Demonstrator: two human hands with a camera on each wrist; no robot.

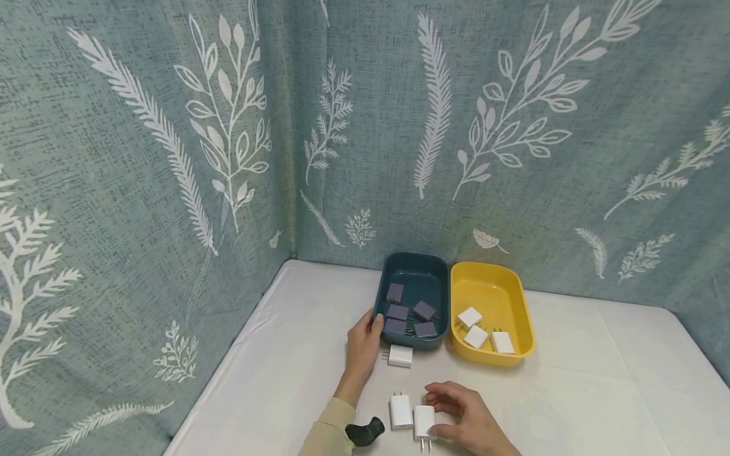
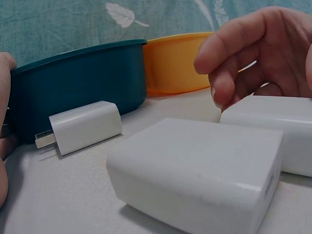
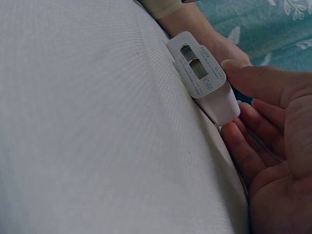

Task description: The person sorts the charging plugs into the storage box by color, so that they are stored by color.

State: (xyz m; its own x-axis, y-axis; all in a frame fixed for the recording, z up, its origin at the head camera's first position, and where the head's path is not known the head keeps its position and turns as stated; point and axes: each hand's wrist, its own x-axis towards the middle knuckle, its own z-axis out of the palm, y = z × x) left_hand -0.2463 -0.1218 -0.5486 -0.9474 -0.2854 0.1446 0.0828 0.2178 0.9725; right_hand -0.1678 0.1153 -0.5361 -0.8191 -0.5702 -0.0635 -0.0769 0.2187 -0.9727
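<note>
While the left hand (image 1: pixel 362 348) rested against the left side of the dark teal tray (image 1: pixel 419 278), the right hand (image 1: pixel 467 418) reached round a white two-prong charger (image 1: pixel 424 419), its thumb at the charger's edge and its fingers loosely bent and spread, not closed on it. Whether the left fingers gripped the tray or merely lay against it could not be told, as they were partly hidden. That charger lay on the white cloth (image 1: pixel 582 386) with its prongs toward the person, just beside a second white charger (image 1: pixel 401 411) whose prongs pointed away. A third white charger (image 1: pixel 401 356) lay just in front of the tray, prongs to the left. Five purple chargers (image 1: pixel 425 310) lay in the teal tray; three more white chargers (image 1: pixel 503 342) lay in the yellow tray (image 1: pixel 485 294) beside it. A leaf-patterned curtain (image 1: pixel 376 126) hung behind.
</note>
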